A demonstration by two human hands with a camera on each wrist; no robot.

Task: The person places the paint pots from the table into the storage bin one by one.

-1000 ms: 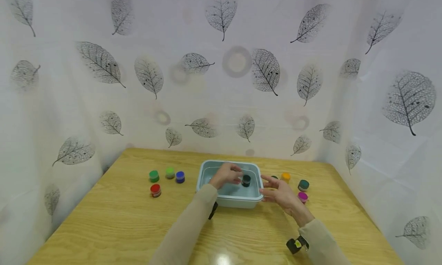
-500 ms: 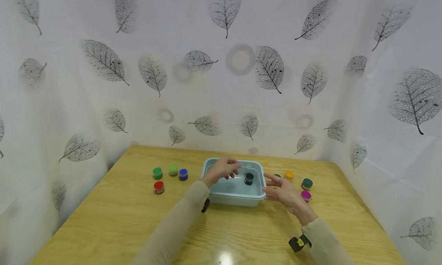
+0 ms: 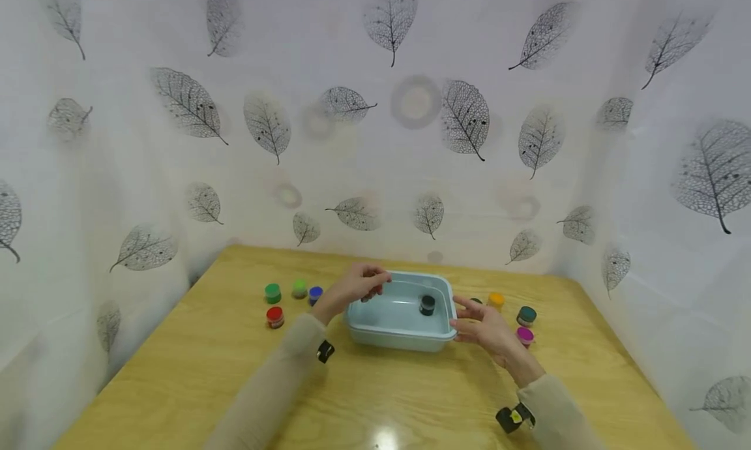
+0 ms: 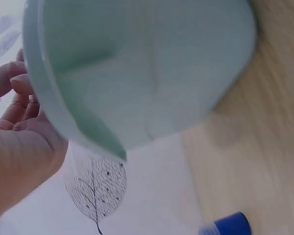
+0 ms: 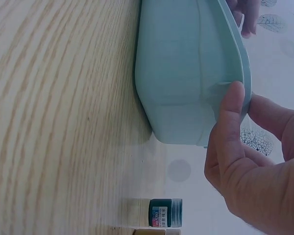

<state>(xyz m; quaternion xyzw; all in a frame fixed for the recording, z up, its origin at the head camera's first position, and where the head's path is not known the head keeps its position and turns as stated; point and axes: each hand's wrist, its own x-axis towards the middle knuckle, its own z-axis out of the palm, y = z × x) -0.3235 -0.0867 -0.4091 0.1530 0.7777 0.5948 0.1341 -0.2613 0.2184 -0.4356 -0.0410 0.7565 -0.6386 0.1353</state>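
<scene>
Left hand [image 3: 354, 289] has shifted to tub's [image 3: 399, 340] left side, fingers loosely curled, empty, leaving dark jar [image 3: 427, 305] unheld inside; right hand [image 3: 488, 329] touches rim, fingers loosely spread.

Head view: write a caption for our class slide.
Black paint jar in light blue plastic tub, left hand over one end, right hand at the other.

Left wrist: the tub [image 4: 152, 63] was cut off above, the blue jar [image 4: 231, 225] below. Head: a dark jar [image 3: 477, 300] on the surface [image 3: 428, 398] was largely hidden by the right grip [image 3: 488, 331].
</scene>
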